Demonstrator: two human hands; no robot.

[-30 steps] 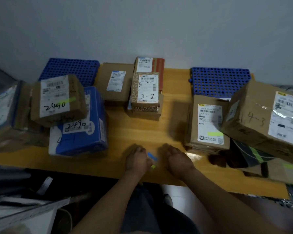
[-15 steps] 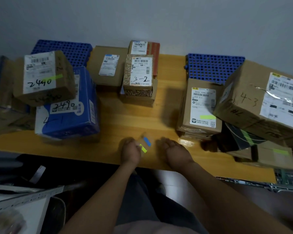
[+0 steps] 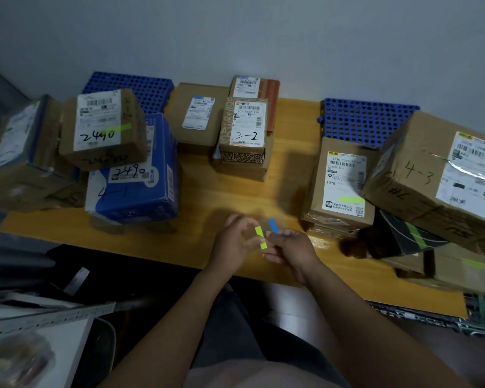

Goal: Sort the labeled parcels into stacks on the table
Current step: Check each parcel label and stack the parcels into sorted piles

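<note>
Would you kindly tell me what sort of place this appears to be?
Probably a parcel sorting or pickup point: a wooden table holds cardboard parcels with shipping labels and handwritten codes, such as the 3-2 box and the 2490 box, and the left hand and right hand pinch coloured sticker tabs.

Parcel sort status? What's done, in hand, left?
Done: 2490 box sits on the blue parcel also marked 2490; 3-2 box tops the centre stack. In hand: left hand and right hand pinch a sticker sheet with green and blue strips, no parcel. To do: 4-3 box leans tilted on the right pile; probably tagging and squaring up.
</note>
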